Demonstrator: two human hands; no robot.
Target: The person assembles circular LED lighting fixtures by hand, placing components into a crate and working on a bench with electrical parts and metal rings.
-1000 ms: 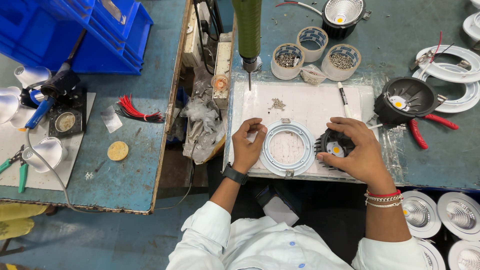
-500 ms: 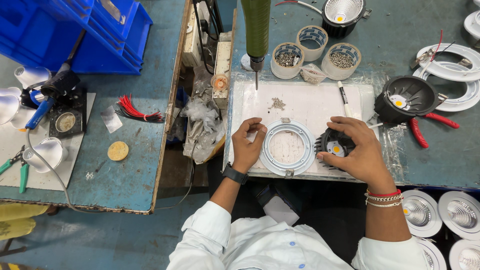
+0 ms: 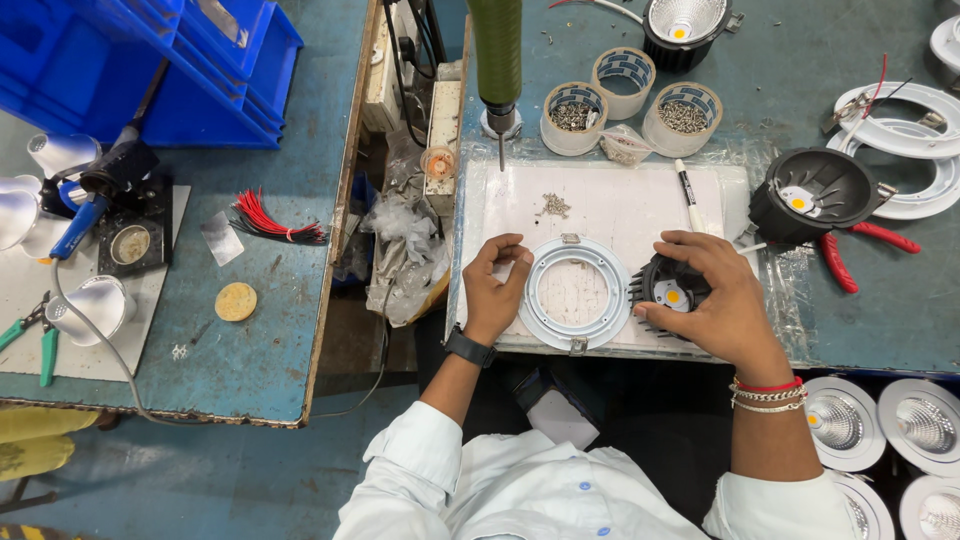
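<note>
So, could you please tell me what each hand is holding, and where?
Right hand grips the black heat sink by its finned rim. Left hand pinches beside the white ring; contents indiscernible.

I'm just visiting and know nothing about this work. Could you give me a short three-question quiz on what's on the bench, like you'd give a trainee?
1. True or false: the right hand grips a black finned lamp body with a yellow spot at its middle.
2. What lies flat on the white sheet just beside the left hand?
A. a white ring
B. a glass jar
C. a hammer
3. Fill in: above the sheet stand three tape rolls used as cups, and the hanging green screwdriver points ____.

Key
1. True
2. A
3. down
</note>
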